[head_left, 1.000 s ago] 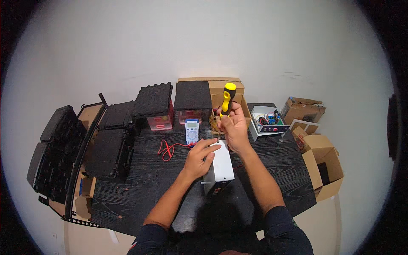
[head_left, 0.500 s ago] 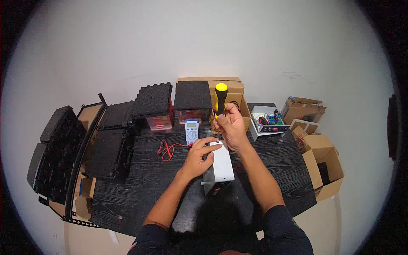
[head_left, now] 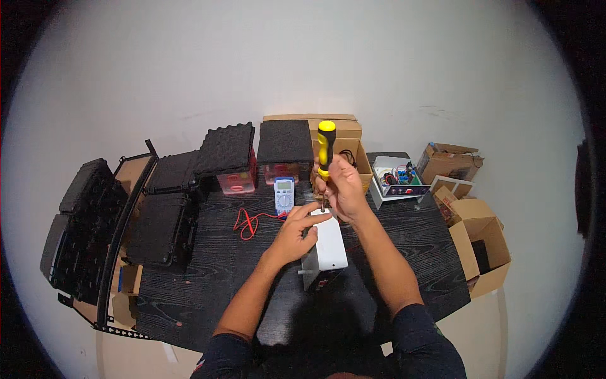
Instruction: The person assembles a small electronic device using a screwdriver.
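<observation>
A white metal box [head_left: 331, 243] with a dark front panel stands on the table before me. My right hand [head_left: 344, 186] is closed around a screwdriver [head_left: 326, 142] with a yellow and black handle, held upright. Its shaft points down to the far end of the box's white top, and the tip meets a small spot there, where I cannot make out the screw. My left hand [head_left: 297, 232] rests on that same far end, index and middle fingers stretched out and apart beside the tip. A small dark hole shows at the near end of the top.
Beyond my left hand lies a multimeter [head_left: 285, 194] with a red test lead [head_left: 250, 222]. An open white case with wiring [head_left: 399, 179] sits at the back right. Black cases [head_left: 161, 227], foam-topped red boxes [head_left: 238, 181] and cardboard boxes [head_left: 483, 237] surround the black table [head_left: 221, 284].
The screwdriver's handle has turned and shifted slightly, and my right hand's fingers have rolled round it with the wrist. My left hand and the white box stay nearly in place.
</observation>
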A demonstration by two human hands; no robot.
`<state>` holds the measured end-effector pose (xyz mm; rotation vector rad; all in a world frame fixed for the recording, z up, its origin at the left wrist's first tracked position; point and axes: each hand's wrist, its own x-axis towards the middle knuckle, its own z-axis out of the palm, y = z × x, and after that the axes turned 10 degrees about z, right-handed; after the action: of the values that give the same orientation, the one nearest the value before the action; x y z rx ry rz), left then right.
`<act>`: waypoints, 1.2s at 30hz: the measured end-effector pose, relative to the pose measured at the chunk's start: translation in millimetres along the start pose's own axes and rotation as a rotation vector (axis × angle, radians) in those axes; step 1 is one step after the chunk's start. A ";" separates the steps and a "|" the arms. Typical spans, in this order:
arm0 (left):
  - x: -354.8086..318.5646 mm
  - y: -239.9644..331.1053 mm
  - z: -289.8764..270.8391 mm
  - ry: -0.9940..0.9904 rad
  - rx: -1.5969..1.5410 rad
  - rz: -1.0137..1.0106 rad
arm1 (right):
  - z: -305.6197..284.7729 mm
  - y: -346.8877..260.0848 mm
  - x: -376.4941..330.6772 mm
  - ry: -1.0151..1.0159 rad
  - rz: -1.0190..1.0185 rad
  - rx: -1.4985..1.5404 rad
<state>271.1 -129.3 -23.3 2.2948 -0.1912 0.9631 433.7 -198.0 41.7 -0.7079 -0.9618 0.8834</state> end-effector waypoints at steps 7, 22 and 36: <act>-0.2 -0.4 1.0 0.012 -0.031 0.003 | 8.1 -4.3 -2.1 0.046 -0.002 0.119; -1.2 0.3 3.1 0.026 -0.021 -0.005 | 3.6 0.9 -1.2 0.120 -0.072 -0.043; -1.2 3.6 -0.7 0.007 -0.005 -0.019 | -2.0 -5.4 -2.1 -0.014 0.094 0.199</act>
<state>268.5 -131.8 -22.0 2.2842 -0.1687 0.9596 436.5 -202.6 44.6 -0.5801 -0.8448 1.0520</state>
